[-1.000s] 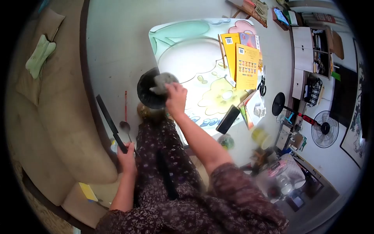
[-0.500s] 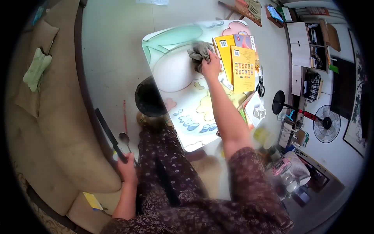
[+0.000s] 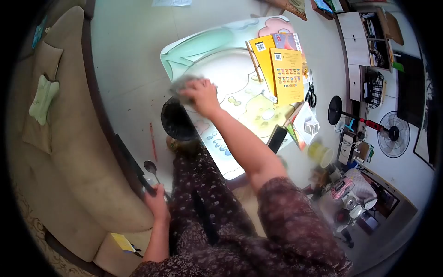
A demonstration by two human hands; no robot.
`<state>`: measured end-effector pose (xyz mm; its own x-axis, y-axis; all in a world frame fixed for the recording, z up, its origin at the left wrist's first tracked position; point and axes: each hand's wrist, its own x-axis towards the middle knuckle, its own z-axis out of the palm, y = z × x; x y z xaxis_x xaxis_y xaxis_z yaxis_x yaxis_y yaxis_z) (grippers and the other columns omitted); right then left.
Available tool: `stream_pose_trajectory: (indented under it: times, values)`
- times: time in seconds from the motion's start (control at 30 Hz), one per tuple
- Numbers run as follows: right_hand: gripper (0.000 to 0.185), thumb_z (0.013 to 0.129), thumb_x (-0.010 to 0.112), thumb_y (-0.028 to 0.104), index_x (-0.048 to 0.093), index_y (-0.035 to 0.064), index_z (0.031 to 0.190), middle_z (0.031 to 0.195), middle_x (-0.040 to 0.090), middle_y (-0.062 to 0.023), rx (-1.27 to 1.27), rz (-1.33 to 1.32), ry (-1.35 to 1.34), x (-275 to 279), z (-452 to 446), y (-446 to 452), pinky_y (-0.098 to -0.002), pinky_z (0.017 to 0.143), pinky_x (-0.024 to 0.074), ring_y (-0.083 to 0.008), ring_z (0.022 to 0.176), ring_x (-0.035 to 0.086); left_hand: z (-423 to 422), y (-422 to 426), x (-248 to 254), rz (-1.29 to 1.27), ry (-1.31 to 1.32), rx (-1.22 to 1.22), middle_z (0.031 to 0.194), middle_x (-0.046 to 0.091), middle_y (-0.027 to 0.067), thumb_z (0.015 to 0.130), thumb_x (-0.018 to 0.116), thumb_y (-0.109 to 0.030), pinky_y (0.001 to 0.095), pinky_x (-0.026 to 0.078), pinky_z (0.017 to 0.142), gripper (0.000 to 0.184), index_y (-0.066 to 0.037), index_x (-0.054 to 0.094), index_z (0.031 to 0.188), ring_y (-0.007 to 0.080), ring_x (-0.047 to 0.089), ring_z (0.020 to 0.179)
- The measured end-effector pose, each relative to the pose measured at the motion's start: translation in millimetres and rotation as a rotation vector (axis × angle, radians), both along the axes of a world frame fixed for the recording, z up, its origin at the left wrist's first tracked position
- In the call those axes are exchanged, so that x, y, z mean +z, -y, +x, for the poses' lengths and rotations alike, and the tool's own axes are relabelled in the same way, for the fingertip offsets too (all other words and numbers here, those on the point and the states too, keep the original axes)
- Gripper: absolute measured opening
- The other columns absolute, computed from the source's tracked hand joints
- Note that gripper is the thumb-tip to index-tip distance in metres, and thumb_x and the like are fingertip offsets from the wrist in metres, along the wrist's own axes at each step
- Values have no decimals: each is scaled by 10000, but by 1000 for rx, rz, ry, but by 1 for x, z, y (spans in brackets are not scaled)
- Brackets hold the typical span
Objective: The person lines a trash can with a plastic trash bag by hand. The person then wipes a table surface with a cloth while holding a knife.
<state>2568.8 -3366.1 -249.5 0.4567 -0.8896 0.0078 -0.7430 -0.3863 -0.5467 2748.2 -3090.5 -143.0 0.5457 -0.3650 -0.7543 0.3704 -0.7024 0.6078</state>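
My right hand (image 3: 203, 98) is closed on a crumpled grey cloth (image 3: 181, 86), blurred by motion, at the left edge of the low white table (image 3: 221, 162) with its cartoon print. Just below that edge a black bin (image 3: 175, 121) stands on the floor, partly covered by the table. Beside my leg, my left hand (image 3: 158, 203) is wrapped round the handle of what looks like a long black knife (image 3: 130, 157). A metal spoon (image 3: 150, 166) sticks up from the same hand.
Yellow books (image 3: 288, 76), a pencil (image 3: 255, 60), a black phone (image 3: 277, 138) and scissors (image 3: 312, 94) lie on the table's right side. A brown sofa (image 3: 87, 161) runs along the left. A red stick (image 3: 152, 142) lies on the floor. A fan (image 3: 393, 134) stands at right.
My right hand has swept the cloth left and toward me, from the table's upper middle to its left edge above the bin. My left hand keeps its hold.
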Motion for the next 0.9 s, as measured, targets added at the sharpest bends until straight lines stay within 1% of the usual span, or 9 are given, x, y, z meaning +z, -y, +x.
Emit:
stream_pose_trajectory:
  times: [0.1,0.17,0.33,0.4,0.53,0.67,0.73,0.8,0.9]
  values:
    - [400,609,559,-37,632,221,906,1058,532,5,103,39,89,9,-25,-40,-401,827,364,-257,1005,452,1,3,0,-1,-14,-10,810,505,13,787,586,-56,240,395,697,159,-21,471,892,99,475,738]
    - [386,610,556,-43,632,210,891,1048,536,4,120,34,112,16,-40,-68,-399,827,363,-256,1007,451,0,2,-2,-47,5,5,780,464,-27,790,600,-30,205,395,633,176,-87,440,839,76,470,697]
    - [402,619,532,-69,631,186,914,1051,550,-19,-41,119,69,17,-60,-130,-375,848,366,-273,995,455,-4,4,3,-19,8,-44,787,467,-22,788,601,-32,218,401,651,177,-76,448,863,79,465,697]
    - [458,624,500,-83,614,177,984,1062,545,-79,-299,157,173,23,-65,-143,-367,876,340,-295,1000,451,-5,3,6,-1,-8,-16,839,515,20,787,607,-56,240,401,717,191,-15,472,915,108,488,769]
    - [440,681,537,-44,569,114,1090,1094,510,-162,-867,90,176,16,-109,-198,-383,914,304,-308,1053,440,-2,-1,4,15,25,-65,827,504,8,785,614,-56,236,399,713,193,-35,460,900,96,483,769]
    - [444,712,587,26,544,114,1144,1143,471,-166,-1102,238,60,2,-132,-293,-375,893,361,-316,1042,451,-3,2,6,-28,-10,-37,808,487,-3,780,613,-41,219,392,691,197,-47,445,884,84,467,747]
    - [505,724,607,68,496,139,1212,1160,441,-164,-1391,486,-26,-10,-116,-321,-369,877,390,-314,1024,466,0,-7,-6,-22,-57,-30,807,482,-3,779,613,-36,215,391,690,206,-46,443,894,86,465,746]
    - [580,740,609,94,419,174,1282,1186,390,-161,-1552,523,-253,-24,-81,-307,-362,876,396,-313,1004,480,-3,-4,-5,-15,-54,-3,812,478,-2,778,614,-32,218,394,690,215,-48,439,902,86,465,740]
    - [517,800,583,212,411,135,1281,1184,353,-159,-1771,554,113,33,-25,-220,-345,812,442,-289,973,498,-4,-4,-1,-14,-51,-30,821,482,2,777,615,-25,224,397,689,220,-50,439,906,87,467,739]
